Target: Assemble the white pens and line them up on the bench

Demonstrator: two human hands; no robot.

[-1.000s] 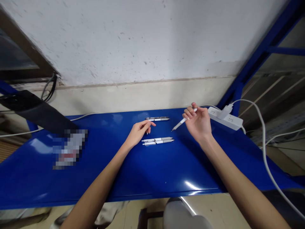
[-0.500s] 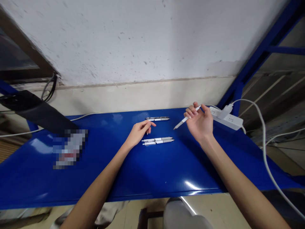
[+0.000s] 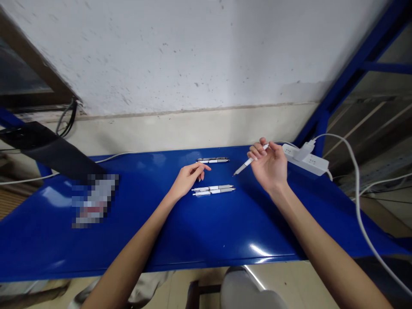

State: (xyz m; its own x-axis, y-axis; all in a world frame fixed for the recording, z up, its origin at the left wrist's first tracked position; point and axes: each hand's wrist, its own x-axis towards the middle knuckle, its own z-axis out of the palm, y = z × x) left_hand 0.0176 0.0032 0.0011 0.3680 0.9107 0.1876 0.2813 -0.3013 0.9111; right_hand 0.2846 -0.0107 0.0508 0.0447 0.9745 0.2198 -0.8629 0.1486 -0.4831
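Observation:
My right hand (image 3: 269, 167) is raised palm up over the right part of the blue table (image 3: 180, 240). It grips a white and grey click pen (image 3: 247, 163), with the thumb at the upper end and the tip slanting down to the left. My left hand (image 3: 189, 177) rests on the table, holding nothing, its index finger stretched out and the others loosely bent. Just in front of it lie two white and grey pens (image 3: 214, 190) side by side. Behind its fingertips is another pair of pens (image 3: 213, 160), one darker than the other.
A white power strip (image 3: 305, 161) with a plug and cable stands at the right rear. On the left are a dark upright object (image 3: 51, 150) and a blurred-out packet (image 3: 96, 201). The wall (image 3: 193, 68) rises behind the table; a stool (image 3: 247, 292) is below its front edge.
The pen in my right hand has shifted slightly left and down, and a thin point now shows at its tip. The thumb has moved a little. My left hand has stayed still.

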